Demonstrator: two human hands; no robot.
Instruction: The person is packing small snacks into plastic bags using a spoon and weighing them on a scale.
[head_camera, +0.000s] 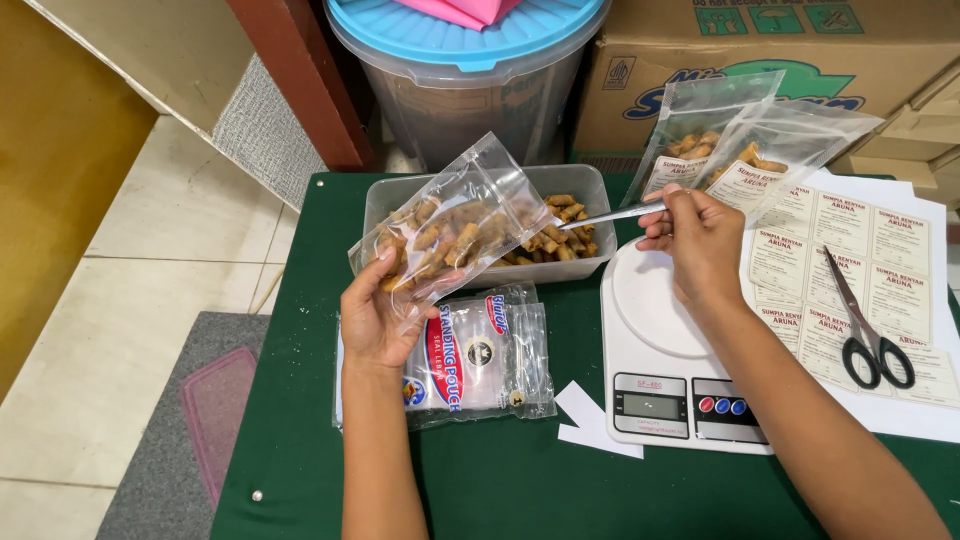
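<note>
We take the clear rectangular plastic tub (385, 195) of small golden-brown fried rolls as our landmark. Just in front of its left half, our left hand (375, 315) is closed on the lower edge of a clear plastic pouch (450, 225), partly filled with rolls and tilted with its mouth towards the tub. Over the tub's right end, our right hand (700, 240) pinches a metal spoon handle (610, 214), bowl down among the rolls. To load well, we judge the pouch mouth should stay wide and close above the tub, so spills fall back in. The white digital scale (665, 390) sits right of the tub on the green worktop (520, 480).
</note>
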